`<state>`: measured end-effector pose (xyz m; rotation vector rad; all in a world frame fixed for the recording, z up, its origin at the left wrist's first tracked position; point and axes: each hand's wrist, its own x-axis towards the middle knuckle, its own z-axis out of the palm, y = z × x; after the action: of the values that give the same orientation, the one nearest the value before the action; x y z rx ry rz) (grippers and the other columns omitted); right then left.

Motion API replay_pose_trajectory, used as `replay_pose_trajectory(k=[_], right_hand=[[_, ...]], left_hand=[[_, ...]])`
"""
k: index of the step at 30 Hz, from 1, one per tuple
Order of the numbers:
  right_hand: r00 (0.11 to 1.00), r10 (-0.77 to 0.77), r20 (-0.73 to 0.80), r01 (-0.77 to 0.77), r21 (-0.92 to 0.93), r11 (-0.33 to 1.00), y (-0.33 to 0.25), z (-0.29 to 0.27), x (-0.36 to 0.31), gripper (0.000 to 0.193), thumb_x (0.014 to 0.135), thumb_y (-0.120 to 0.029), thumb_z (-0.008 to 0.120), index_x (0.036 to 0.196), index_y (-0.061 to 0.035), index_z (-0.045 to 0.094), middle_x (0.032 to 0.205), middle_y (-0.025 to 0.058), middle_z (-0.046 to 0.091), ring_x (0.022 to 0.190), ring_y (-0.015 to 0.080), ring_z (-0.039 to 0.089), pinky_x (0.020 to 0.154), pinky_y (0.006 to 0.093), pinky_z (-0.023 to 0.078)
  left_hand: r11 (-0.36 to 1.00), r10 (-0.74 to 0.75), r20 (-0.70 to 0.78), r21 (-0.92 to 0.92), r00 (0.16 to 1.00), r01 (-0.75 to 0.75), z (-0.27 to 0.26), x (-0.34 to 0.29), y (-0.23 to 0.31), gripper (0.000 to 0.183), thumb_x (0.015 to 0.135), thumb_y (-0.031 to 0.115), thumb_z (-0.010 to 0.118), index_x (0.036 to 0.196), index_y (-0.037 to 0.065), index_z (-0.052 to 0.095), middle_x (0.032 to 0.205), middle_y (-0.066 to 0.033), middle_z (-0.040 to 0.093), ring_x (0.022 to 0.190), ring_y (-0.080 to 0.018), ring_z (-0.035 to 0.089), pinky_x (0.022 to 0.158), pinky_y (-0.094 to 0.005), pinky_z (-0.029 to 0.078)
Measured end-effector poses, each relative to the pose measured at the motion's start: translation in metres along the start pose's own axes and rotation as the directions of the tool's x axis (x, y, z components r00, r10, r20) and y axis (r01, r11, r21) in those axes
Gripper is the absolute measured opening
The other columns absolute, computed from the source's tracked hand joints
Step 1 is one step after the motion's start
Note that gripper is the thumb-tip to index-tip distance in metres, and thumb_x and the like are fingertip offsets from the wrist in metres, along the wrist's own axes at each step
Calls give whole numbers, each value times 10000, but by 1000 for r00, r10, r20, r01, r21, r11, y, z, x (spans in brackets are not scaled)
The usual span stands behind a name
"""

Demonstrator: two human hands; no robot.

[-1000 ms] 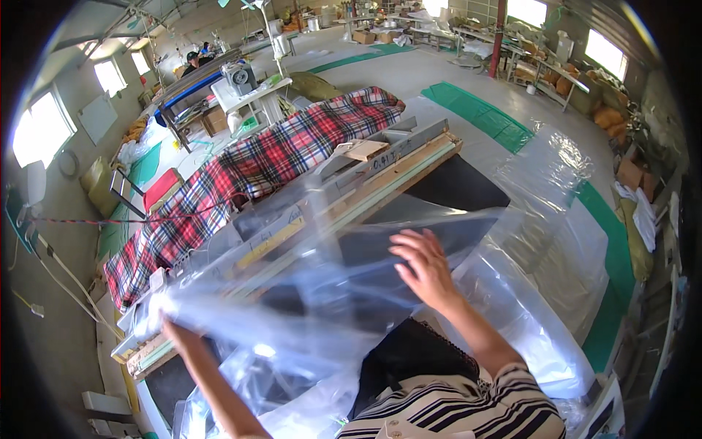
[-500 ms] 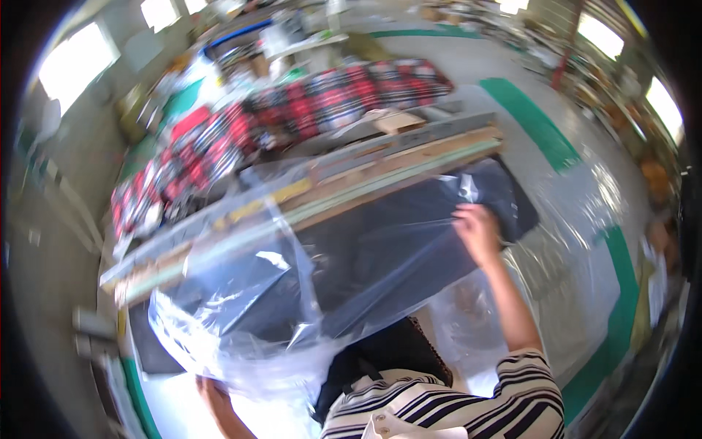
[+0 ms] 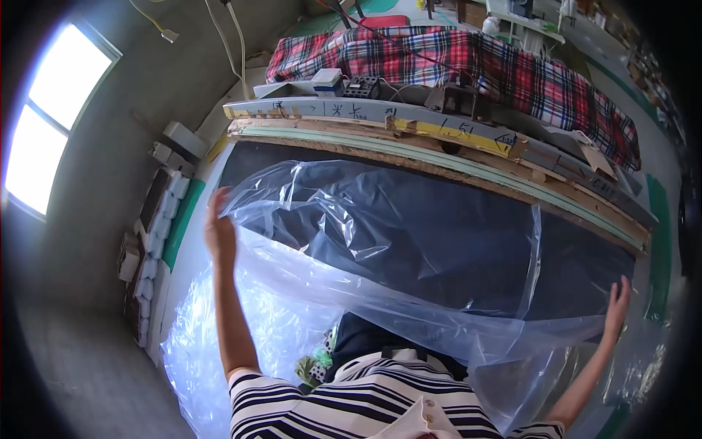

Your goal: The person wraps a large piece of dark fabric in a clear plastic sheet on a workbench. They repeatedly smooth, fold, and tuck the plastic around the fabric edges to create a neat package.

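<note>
Hands [image 3: 219,233] [image 3: 616,304] now spread wide, seemingly stretching clear plastic sheet [image 3: 380,241].

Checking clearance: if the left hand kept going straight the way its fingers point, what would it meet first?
Probably the long wooden rail past the dark table; the left hand grips the clear plastic sheet. Depth is unclear.

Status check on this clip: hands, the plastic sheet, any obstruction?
Left hand and right hand spread wide, each at an edge of the clear plastic sheet. Sheet draped over dark table. Nothing in the way.

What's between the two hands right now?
Head view: clear plastic sheet stretches from left hand to right hand, over the dark table.
</note>
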<state>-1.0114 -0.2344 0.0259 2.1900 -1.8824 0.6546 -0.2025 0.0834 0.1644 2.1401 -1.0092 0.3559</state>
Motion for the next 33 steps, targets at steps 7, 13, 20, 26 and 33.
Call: replay_pose_trajectory(k=[7,13,20,26,33], right_hand=[[996,41,85,-53,140,989,-64,-42,-19,378,853,-110,502,1223,-34,479,1314,132,416,1204,282,407,1001,344,319],[978,204,35,-206,228,952,-45,-48,-37,313,839,-215,562,1118,-73,554,1243,107,486,1155,274,451,972,346,346],[896,440,63,-407,-281,869,-23,-10,3,460,869,-351,449,1291,-178,386,1371,48,340,1255,244,337,958,540,314],[920,389,50,-375,-182,909,8,28,56,483,857,-305,415,1320,-192,339,1380,65,336,1229,270,374,977,488,329],[962,269,-41,-269,21,963,9,-1,49,460,858,-303,459,1284,-137,404,1299,108,437,1172,274,438,959,401,359]], left_hand=[[669,502,338,431,796,-605,137,22,-102,349,822,91,526,1168,134,518,1356,-171,374,1270,-356,314,1036,-444,254],[944,229,430,121,873,-307,98,73,-98,448,882,190,489,1277,2,392,1294,-176,416,1195,-312,403,992,-385,333],[927,-44,426,355,904,-123,101,65,15,324,911,336,402,893,51,553,812,-84,602,843,-228,573,811,-358,419],[844,502,340,5,795,-536,166,84,-89,520,800,38,584,1281,40,386,1292,-152,426,1202,-298,408,1002,-410,332],[591,700,705,-481,115,-648,168,-149,269,969,487,232,804,1332,128,341,1415,-114,274,1328,-303,204,1076,-519,86]])
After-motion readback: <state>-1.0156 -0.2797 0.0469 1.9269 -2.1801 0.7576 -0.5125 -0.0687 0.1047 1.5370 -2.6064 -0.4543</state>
